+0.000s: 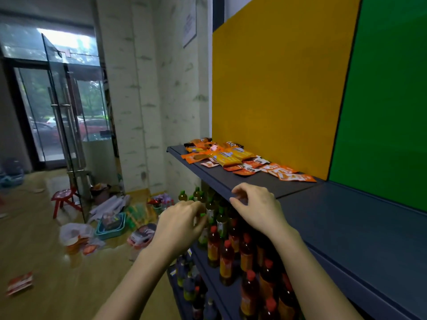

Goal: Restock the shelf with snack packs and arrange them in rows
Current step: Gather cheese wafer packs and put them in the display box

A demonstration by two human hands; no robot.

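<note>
Several orange and yellow snack packs (pixel 233 158) lie in a loose heap at the far left end of the dark blue top shelf (pixel 323 211), against the yellow back panel. My right hand (pixel 254 206) hovers at the shelf's front edge, fingers curled and apart, holding nothing. My left hand (pixel 182 225) is lower and to the left, in front of the bottles, fingers bent, with nothing visible in it. More snack packs (pixel 79 241) lie on the floor to the left.
Rows of drink bottles (pixel 231 250) fill the shelves below. On the wooden floor are a teal basket (pixel 111 227), plastic bags, a red stool (pixel 64 199) and a red pack (pixel 19 282). A glass door (pixel 62 112) stands at the back left. A green panel (pixel 388 100) backs the shelf's right part.
</note>
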